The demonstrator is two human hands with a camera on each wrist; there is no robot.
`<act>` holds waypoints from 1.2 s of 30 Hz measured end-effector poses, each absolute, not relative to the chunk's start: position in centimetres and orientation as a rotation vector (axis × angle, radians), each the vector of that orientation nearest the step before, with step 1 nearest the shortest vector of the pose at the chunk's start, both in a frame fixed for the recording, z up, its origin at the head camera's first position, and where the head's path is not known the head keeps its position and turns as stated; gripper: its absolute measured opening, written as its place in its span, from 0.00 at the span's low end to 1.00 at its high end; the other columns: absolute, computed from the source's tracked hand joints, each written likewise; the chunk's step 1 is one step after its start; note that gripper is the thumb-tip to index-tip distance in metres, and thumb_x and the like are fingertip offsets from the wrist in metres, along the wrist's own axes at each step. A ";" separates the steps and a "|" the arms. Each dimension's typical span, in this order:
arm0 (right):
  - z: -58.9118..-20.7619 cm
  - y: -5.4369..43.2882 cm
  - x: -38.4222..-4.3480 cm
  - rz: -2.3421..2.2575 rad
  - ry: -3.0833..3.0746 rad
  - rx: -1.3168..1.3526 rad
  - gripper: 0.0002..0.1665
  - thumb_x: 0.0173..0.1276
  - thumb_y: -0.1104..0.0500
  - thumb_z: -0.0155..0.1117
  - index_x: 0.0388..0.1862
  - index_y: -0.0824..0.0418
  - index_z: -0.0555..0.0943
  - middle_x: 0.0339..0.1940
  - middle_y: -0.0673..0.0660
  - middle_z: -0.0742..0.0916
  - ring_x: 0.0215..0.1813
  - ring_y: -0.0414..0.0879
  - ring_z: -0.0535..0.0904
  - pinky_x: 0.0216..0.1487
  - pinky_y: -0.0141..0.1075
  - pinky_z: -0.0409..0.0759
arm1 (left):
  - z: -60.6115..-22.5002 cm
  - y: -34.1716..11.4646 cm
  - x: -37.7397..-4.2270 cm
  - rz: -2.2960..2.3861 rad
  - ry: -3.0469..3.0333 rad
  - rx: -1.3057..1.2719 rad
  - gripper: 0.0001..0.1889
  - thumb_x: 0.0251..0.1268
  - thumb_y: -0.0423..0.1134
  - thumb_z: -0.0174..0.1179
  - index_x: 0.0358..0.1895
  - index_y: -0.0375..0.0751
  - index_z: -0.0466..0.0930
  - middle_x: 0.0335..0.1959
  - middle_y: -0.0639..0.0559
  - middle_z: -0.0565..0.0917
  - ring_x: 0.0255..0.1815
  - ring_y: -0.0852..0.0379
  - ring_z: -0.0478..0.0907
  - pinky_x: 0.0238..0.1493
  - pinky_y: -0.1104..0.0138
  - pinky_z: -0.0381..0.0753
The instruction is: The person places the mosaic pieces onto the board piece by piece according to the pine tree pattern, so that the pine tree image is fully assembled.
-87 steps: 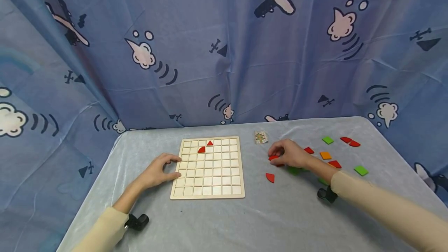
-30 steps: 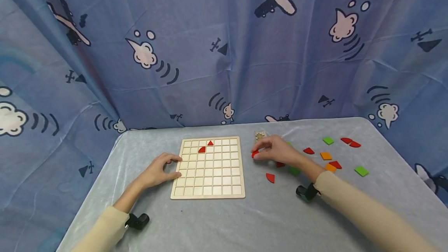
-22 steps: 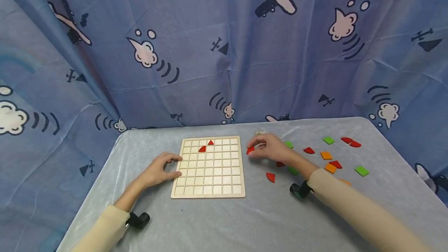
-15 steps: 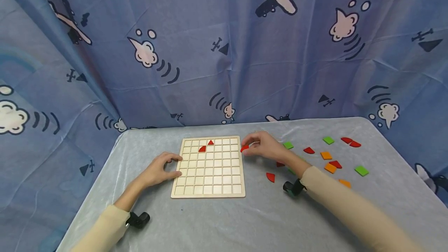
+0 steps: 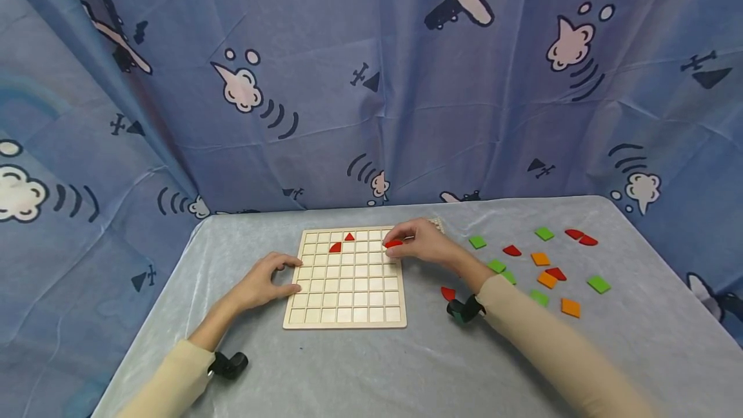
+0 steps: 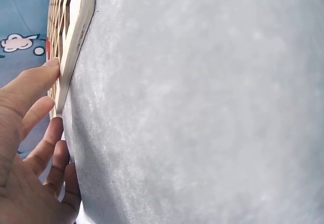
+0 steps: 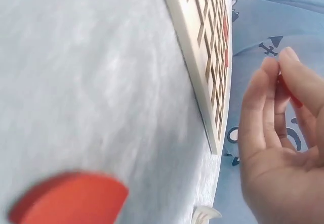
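A wooden grid board [image 5: 352,289] lies on the table. In its upper rows sit a red triangle tile [image 5: 349,237] and a red quarter-circle tile [image 5: 335,248]. My left hand [image 5: 261,284] rests against the board's left edge, thumb and fingers spread apart; in the left wrist view the thumb [image 6: 31,85] touches the rim. Above the board's upper right corner, my right hand [image 5: 428,244] pinches another red tile [image 5: 393,244] with a curved edge. The right wrist view shows only a sliver of that tile [image 7: 289,91] between thumb and fingers.
Right of the board are scattered green tiles [image 5: 544,233], orange tiles [image 5: 571,308] and red tiles [image 5: 512,250]. A lone red quarter-circle [image 5: 447,293] lies nearer the board. A small patterned card [image 5: 437,223] is partly hidden behind my right hand. A blue curtain [image 5: 325,115] hangs behind the table.
My right hand has taken a red tile from the scattered pieces and moved left with it, over the board's upper right corner. The left hand and the board have stayed put.
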State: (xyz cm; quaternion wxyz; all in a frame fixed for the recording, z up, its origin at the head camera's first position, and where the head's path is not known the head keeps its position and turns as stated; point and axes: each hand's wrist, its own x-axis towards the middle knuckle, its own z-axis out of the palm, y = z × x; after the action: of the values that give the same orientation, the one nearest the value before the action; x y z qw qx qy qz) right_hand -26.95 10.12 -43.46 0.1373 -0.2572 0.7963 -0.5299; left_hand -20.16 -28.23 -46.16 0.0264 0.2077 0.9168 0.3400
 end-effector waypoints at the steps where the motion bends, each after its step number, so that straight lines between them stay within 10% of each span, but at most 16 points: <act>1: -43.5 10.0 -27.0 -1.540 2.305 -0.759 0.14 0.62 0.66 0.77 0.46 0.69 0.87 0.43 0.57 0.88 0.44 0.51 0.79 0.42 0.40 0.77 | -46.2 -28.2 -20.2 1.049 2.834 0.643 0.24 0.60 0.38 0.76 0.59 0.39 0.81 0.56 0.43 0.78 0.54 0.43 0.74 0.56 0.47 0.72; 15: -43.8 8.0 -27.3 -1.573 2.311 -0.618 0.15 0.78 0.63 0.61 0.55 0.72 0.84 0.43 0.64 0.87 0.44 0.54 0.83 0.46 0.46 0.81 | -46.1 -28.1 -20.1 1.030 2.840 0.657 0.25 0.60 0.37 0.75 0.60 0.38 0.81 0.56 0.43 0.78 0.54 0.42 0.74 0.55 0.46 0.72; 36: -43.8 5.0 -29.3 -1.563 2.322 -0.597 0.12 0.67 0.70 0.70 0.48 0.73 0.85 0.35 0.57 0.88 0.36 0.51 0.82 0.40 0.43 0.81 | -45.9 -28.2 -20.1 1.036 2.831 0.651 0.24 0.60 0.37 0.75 0.60 0.38 0.81 0.55 0.43 0.78 0.53 0.43 0.73 0.56 0.46 0.71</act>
State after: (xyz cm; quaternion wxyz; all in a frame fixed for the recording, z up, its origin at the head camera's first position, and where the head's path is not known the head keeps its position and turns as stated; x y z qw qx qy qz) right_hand -29.28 4.99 -43.77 0.1391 -0.2067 0.8034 -0.5409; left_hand -20.07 -28.16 -45.89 0.0289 0.2111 0.9175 0.3359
